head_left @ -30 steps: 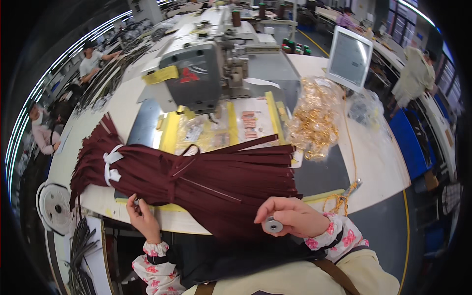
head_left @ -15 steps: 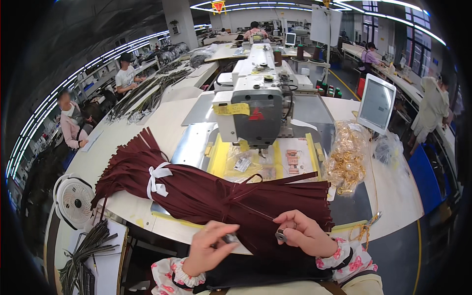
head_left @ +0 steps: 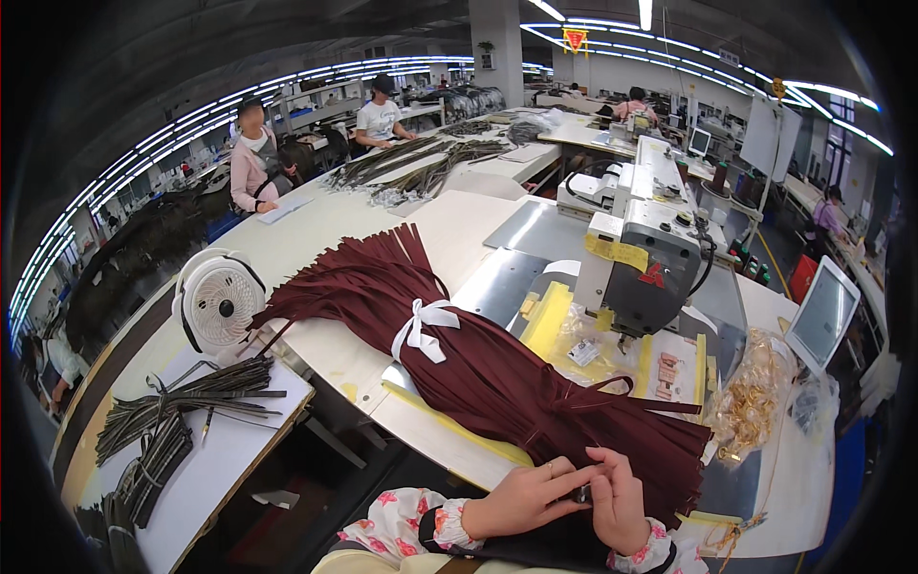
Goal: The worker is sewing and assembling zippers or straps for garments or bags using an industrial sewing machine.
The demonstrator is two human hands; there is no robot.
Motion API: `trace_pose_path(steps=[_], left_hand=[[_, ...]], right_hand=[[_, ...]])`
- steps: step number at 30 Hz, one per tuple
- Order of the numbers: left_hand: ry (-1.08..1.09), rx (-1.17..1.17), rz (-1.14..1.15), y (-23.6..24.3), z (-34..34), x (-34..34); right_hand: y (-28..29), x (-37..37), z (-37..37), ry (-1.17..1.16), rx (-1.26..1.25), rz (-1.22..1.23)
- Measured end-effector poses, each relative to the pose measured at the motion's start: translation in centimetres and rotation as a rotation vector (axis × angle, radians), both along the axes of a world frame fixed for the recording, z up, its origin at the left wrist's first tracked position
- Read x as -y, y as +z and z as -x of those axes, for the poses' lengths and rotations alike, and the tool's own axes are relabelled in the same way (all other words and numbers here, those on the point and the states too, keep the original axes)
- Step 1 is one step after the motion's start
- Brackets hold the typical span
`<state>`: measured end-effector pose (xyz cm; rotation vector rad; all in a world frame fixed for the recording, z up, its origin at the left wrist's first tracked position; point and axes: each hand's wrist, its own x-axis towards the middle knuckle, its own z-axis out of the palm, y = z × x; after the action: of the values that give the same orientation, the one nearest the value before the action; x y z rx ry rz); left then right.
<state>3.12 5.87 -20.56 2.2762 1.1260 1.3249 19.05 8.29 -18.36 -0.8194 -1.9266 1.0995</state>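
Note:
My left hand (head_left: pixel 531 499) and my right hand (head_left: pixel 620 502) meet over the near end of a bundle of dark red fabric strips (head_left: pixel 488 383). Pinched between the fingertips of both is a small dark metal piece (head_left: pixel 580 494), which looks like a sewing-machine bobbin case. Fingers cover most of it, so I cannot tell its parts apart. A white cloth strip (head_left: pixel 424 330) is knotted round the bundle's middle. The bundle lies slantwise across the front of the sewing-machine table.
Behind the bundle stands a grey sewing machine (head_left: pixel 660 258) with yellow-edged plates. A bag of gold-coloured metal fittings (head_left: pixel 754 397) and a tilted screen (head_left: pixel 822 314) are at the right. A white fan (head_left: pixel 222 304) and dark strip bundles (head_left: pixel 182 411) are at the left. Co-workers are beyond.
My view has turned left. My hands, apart before with a small metal part in each, have come together at the fingertips. The red bundle has stayed on the table.

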Motion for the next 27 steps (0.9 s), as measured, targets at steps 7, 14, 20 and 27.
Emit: trace_pose_path(steps=[7,14,20,27], left_hand=[[0.042,0.047,-0.037,-1.0,-0.9,-0.6],[-0.283,0.369,0.360,-0.8,0.6,-0.5],[-0.290,0.293,0.448,-0.6,1.9,-0.2],[-0.226,0.250,0.529,0.4,4.0,0.2]], right_hand=[[0.4,0.5,0.5,-0.103,-0.027,-0.253],[-0.6,0.2,-1.8,0.098,0.046,0.140],[-1.0,0.0,-2.1,0.157,0.096,0.155],[-0.8,-1.2,-1.5,-0.152,0.097,-0.329]])
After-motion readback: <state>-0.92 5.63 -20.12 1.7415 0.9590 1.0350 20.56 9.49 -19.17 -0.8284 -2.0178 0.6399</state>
